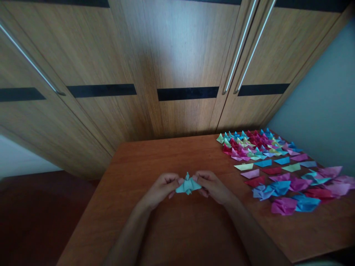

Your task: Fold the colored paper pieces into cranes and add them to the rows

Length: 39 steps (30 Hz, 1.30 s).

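A light turquoise origami crane [188, 185] is held up over the middle of the table, its two wings spread sideways and a narrow point rising at the top. My left hand [163, 187] pinches the left wing between thumb and fingers. On the other side, my right hand [210, 184] grips the right wing in the same way. The paper's underside and some of my curled fingertips are hidden.
A wooden table [144, 159] stands before a wardrobe [180, 48] with long metal handles. Many small folded paper boats [257, 142] crowd its back right. Flat folded strips [263, 163] and larger crumpled-looking paper pieces [284, 206] lie nearer on the right, by a wall [324, 103].
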Each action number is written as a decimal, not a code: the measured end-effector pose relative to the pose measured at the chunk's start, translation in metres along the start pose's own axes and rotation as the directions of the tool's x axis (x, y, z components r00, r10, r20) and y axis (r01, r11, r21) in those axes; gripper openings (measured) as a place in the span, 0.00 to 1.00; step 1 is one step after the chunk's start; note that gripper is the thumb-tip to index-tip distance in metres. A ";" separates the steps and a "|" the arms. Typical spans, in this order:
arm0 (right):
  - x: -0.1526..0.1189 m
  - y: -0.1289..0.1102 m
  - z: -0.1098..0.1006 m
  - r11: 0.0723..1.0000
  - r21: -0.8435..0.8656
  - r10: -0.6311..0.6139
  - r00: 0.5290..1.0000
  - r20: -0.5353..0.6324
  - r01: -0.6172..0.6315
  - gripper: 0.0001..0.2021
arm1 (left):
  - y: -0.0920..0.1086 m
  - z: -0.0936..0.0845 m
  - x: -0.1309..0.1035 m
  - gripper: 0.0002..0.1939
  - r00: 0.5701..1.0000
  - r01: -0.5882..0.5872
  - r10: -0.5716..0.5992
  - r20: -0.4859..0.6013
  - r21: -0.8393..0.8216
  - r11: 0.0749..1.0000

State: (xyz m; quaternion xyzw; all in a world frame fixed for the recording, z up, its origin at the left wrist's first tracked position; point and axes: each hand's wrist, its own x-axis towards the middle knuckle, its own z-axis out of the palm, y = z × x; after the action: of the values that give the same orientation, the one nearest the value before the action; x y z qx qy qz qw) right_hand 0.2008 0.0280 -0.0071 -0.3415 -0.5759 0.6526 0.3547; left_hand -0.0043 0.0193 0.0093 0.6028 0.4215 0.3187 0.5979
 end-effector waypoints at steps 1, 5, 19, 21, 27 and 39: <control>0.001 0.001 0.001 1.000 0.017 0.002 1.000 0.003 -0.002 0.18 | -0.001 0.001 0.001 0.20 1.000 0.007 -0.007 -0.003 -0.026 1.000; 0.003 0.005 0.008 0.990 0.144 0.008 1.000 -0.001 -0.008 0.18 | -0.006 0.008 0.004 0.22 0.999 0.008 -0.013 -0.046 -0.105 0.994; 0.008 0.009 0.024 0.889 0.454 -0.023 0.995 -0.092 0.063 0.16 | -0.010 0.026 0.007 0.21 0.982 -0.103 -0.010 -0.186 -0.582 0.807; 0.009 0.010 0.023 0.889 0.448 -0.038 0.991 -0.129 0.093 0.16 | -0.013 0.025 0.007 0.21 0.983 -0.112 -0.001 -0.184 -0.604 0.789; 0.009 0.007 0.025 0.884 0.458 -0.033 0.989 -0.144 0.096 0.18 | -0.013 0.023 0.009 0.21 0.986 -0.111 0.016 -0.166 -0.583 0.805; 0.014 0.010 0.000 0.988 -0.067 -0.156 0.894 -0.420 0.141 0.14 | -0.013 0.008 0.012 0.15 0.966 -0.026 -0.053 -0.251 -0.302 0.953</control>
State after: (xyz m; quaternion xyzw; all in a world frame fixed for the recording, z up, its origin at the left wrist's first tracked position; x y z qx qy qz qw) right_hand 0.1926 0.0389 -0.0174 -0.4364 -0.5208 0.5235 0.5141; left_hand 0.0068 0.0255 -0.0055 0.4548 0.4457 0.4504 0.6258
